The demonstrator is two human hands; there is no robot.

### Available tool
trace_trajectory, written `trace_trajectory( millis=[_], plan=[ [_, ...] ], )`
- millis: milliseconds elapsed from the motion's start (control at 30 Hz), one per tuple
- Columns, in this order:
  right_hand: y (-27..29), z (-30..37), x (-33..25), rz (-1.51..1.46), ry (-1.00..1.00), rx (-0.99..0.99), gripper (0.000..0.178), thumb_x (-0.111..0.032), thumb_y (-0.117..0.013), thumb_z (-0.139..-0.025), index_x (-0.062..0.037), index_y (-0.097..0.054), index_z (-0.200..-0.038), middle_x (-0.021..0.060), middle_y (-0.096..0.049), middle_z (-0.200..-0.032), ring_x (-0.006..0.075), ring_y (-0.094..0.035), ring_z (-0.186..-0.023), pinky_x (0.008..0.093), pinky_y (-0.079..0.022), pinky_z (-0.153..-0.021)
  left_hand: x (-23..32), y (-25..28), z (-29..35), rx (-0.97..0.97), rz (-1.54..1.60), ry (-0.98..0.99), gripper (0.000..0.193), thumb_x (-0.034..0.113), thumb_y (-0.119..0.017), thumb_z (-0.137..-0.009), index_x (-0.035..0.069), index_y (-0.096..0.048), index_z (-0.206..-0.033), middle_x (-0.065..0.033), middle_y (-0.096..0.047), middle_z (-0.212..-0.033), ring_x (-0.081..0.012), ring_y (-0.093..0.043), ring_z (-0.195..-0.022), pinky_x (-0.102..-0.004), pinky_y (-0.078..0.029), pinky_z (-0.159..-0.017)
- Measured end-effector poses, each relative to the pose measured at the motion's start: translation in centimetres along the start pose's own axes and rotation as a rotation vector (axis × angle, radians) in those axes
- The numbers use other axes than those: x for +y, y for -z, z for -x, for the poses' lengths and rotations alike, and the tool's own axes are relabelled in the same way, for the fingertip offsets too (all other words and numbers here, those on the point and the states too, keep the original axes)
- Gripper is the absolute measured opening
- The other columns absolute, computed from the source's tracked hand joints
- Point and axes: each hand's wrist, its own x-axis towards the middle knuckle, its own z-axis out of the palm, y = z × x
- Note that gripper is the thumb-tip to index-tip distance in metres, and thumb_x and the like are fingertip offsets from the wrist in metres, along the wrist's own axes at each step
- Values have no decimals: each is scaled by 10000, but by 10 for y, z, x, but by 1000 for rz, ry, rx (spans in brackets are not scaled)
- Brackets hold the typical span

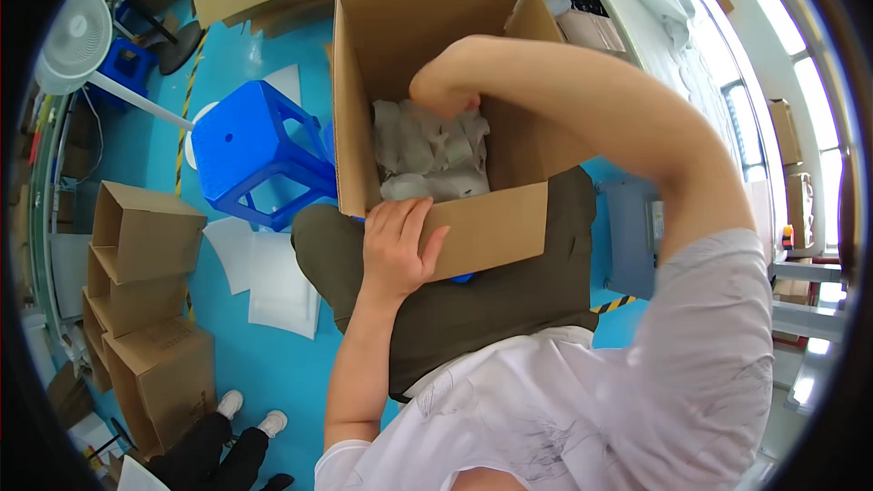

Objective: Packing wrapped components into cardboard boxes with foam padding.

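A tall open cardboard box (486,232) stands between my knees, its near flap folded outward. Inside lie several bundles wrapped in whitish translucent sheet (405,147), packed close together at the bottom. My right hand (446,82) reaches down into the box from the right, its fingers curled at the top of these bundles. Whether it pinches one is hidden by the hand itself. At the near left corner my left hand (396,241) grips the box, its fingers over the rim and its thumb against the outside of the flap.
Left of the box stands a blue plastic stool (241,141), with white foam sheets (282,286) on the blue floor. Cardboard boxes (159,309) are stacked further left, near another person's shoes (271,423). A white fan (77,36) and a long worktable (627,0) flank the space.
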Motion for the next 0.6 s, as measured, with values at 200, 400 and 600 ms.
trace_trajectory(
  millis=[200,400,600],
  plan=[
    [-83,156,54,-877,37,1117,250,-114,-624,-976,-32,-721,-1192,77,-718,-863,105,-631,-651,282,-516,-571,33,-5,-51,-433,-176,243,532,499,-644,-927,-9,-724,-1064,-180,-692,-1122,-377,-655,-976,-471,-499,-905],
    [-240,185,148,-969,-467,1513,208,-160,-638,-1002,-44,-746,-1137,13,-643,-694,39,-512,-538,215,-406,-480,1,-78,-132,-1159,-52,423,907,774,-317,-965,-25,-728,-1093,-252,-470,-1483,-417,-430,-1378,-509,-362,-1137],
    [-369,152,207,-1118,-719,1529,220,-190,-665,-985,-25,-748,-1104,23,-643,-687,61,-534,-571,253,-433,-519,-33,-137,-143,-1588,-167,484,1080,849,-342,-899,9,-319,-1578,-177,-80,-1705,-348,-38,-1579,-507,-150,-1261]
  ],
)
